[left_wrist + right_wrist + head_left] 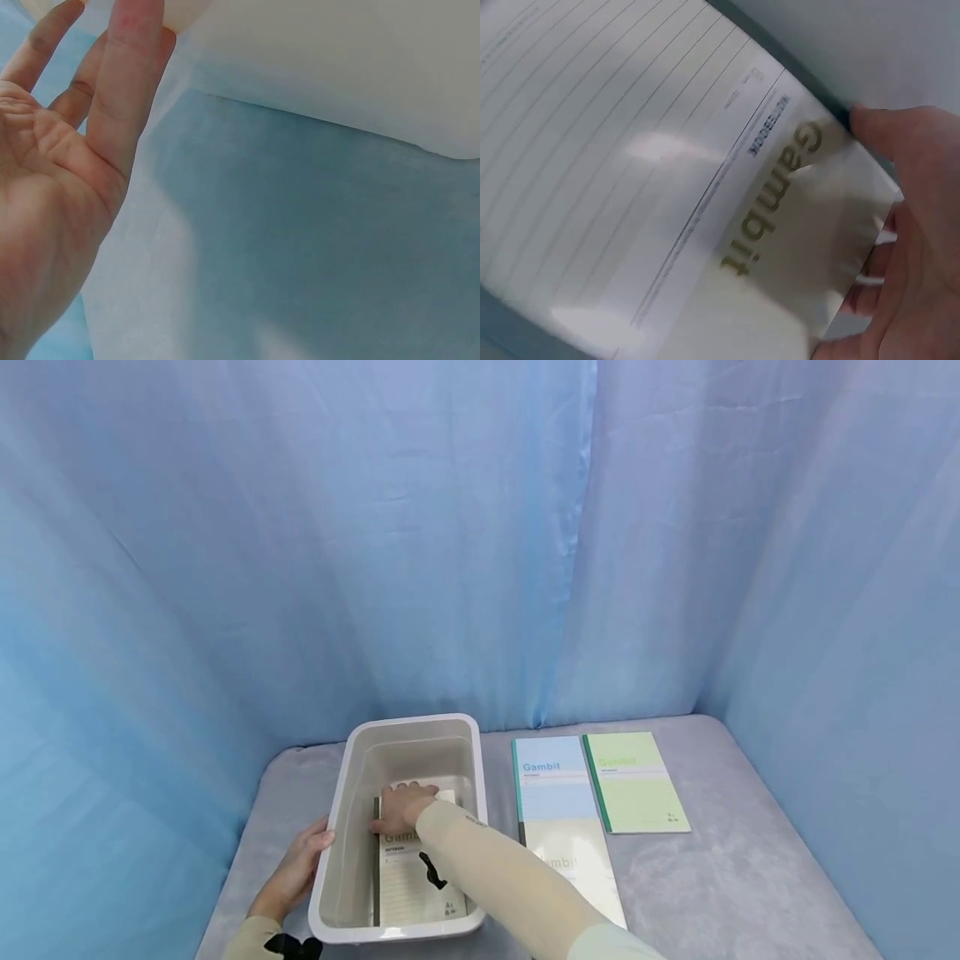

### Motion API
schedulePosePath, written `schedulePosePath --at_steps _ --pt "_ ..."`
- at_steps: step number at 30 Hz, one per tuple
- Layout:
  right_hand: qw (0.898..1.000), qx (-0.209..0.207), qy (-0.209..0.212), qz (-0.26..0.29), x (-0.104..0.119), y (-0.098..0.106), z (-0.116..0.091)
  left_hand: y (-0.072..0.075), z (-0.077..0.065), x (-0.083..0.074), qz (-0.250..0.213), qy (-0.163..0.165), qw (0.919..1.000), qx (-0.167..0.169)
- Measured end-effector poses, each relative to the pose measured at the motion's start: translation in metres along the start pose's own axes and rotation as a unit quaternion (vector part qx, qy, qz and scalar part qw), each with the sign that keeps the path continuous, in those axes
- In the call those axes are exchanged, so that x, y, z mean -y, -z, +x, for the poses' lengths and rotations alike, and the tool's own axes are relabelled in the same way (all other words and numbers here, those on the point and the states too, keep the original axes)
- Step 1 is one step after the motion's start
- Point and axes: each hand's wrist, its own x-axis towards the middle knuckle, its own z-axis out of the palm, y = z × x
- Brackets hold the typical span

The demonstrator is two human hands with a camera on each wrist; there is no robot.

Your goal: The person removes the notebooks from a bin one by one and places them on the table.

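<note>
A pale cream notebook (pixel 416 889) marked "Gambit", with a dark spine, lies inside the light grey plastic bin (pixel 397 933). My right hand (pixel 405 804) reaches down into the bin and holds the notebook's top end. In the right wrist view, the thumb (pixel 877 127) is at the spine edge, while the other fingers go behind the top edge. At the bin's left side, my left hand (pixel 296 862) touches the wall near the rim with its fingers extended. The left wrist view shows its palm (pixel 52 195) facing the camera.
Right of the bin lie a blue notebook (pixel 555 789) and a cream notebook (pixel 581 881), end to end. A green notebook (pixel 637 785) lies beside the blue one. A grey cloth covers the table (pixel 750 877), with blue curtains (pixel 465 543) hanging around it.
</note>
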Motion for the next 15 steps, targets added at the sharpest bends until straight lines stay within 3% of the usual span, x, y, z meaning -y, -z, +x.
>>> schedulePosePath --at_steps 5,15 --pt "1.0 -0.009 -0.014 0.023 -0.0007 -0.0017 -0.0049 -0.0014 -0.0008 0.0007 -0.001 0.004 1.0 0.004" --pt "1.0 -0.009 -0.012 0.0 -0.0008 -0.0015 -0.003 -0.0012 0.0009 -0.0015 0.011 0.001 0.9999 0.003"
